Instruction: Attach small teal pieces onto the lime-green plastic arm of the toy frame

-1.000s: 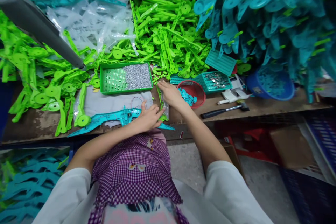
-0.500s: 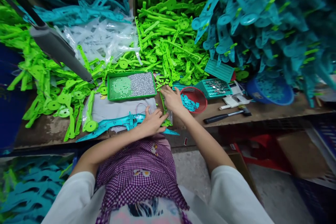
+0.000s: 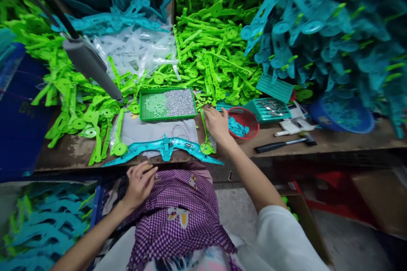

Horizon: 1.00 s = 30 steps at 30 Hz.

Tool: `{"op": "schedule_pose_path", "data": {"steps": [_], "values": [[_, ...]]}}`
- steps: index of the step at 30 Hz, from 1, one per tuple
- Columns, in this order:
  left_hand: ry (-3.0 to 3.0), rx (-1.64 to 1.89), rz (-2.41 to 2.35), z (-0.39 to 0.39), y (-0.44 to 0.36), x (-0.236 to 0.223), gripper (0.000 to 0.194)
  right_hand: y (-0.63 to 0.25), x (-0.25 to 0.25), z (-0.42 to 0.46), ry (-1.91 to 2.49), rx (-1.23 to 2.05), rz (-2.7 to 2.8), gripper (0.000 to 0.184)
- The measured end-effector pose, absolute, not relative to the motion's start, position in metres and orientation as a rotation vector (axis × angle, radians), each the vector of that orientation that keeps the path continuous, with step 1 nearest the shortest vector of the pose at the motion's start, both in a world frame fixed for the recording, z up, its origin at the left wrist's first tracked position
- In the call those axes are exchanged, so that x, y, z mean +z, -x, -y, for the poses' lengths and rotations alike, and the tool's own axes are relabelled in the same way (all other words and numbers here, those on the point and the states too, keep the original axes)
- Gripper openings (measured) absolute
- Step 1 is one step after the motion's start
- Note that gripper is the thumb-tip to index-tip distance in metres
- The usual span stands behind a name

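A long teal plastic bow-shaped part (image 3: 163,149) lies on a grey cloth (image 3: 149,131) at the bench's front edge. My left hand (image 3: 139,183) hangs below the bench edge over my purple checked apron, fingers loosely curled, holding nothing that I can see. My right hand (image 3: 216,122) rests on the bench by a green plastic strip (image 3: 205,135) and a small clear bag, next to a red basket (image 3: 244,121) of small teal pieces. Its fingers lie spread forward.
A green tray (image 3: 168,103) of small metal screws sits behind the cloth. Heaps of green parts (image 3: 210,55) and teal parts (image 3: 324,34) fill the back. A grey tool handle (image 3: 90,65) slants in from the left. A hammer (image 3: 284,144) and teal basket (image 3: 270,108) lie right.
My left hand has let go of the teal part and dropped from the bench down to my lap. The right hand has stayed by the green strip. The view has shifted.
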<state>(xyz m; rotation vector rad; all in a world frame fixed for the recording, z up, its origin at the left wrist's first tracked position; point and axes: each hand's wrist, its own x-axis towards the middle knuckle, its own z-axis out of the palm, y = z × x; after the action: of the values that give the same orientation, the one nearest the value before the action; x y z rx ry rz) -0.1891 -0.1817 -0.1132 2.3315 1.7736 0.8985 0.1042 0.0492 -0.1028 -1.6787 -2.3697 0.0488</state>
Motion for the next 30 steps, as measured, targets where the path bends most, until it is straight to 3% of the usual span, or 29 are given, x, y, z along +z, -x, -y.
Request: {"op": "schedule_pose_path", "data": {"steps": [7, 11, 15, 21, 30], "values": [[-2.104, 1.323, -1.857, 0.133, 0.152, -0.085, 0.020, -0.096, -0.099, -0.044, 1.674, 0.001, 2.336, 0.030], [-2.180, 1.239, -1.676, 0.083, 0.123, -0.063, 0.020, -0.110, -0.084, -0.056, 1.815, -0.150, 2.110, 0.027], [-2.280, 1.147, -1.392, 0.058, 0.111, -0.065, 0.020, -0.123, -0.070, -0.088, 1.960, -0.339, 1.911, 0.036], [-2.445, 1.009, -1.068, 0.074, 0.120, -0.092, 0.022, -0.131, -0.068, -0.120, 2.056, -0.247, 2.041, 0.035], [-2.231, 1.250, -1.385, 0.145, 0.160, -0.107, 0.025, -0.136, -0.072, -0.106, 2.000, -0.242, 1.837, 0.025]]}}
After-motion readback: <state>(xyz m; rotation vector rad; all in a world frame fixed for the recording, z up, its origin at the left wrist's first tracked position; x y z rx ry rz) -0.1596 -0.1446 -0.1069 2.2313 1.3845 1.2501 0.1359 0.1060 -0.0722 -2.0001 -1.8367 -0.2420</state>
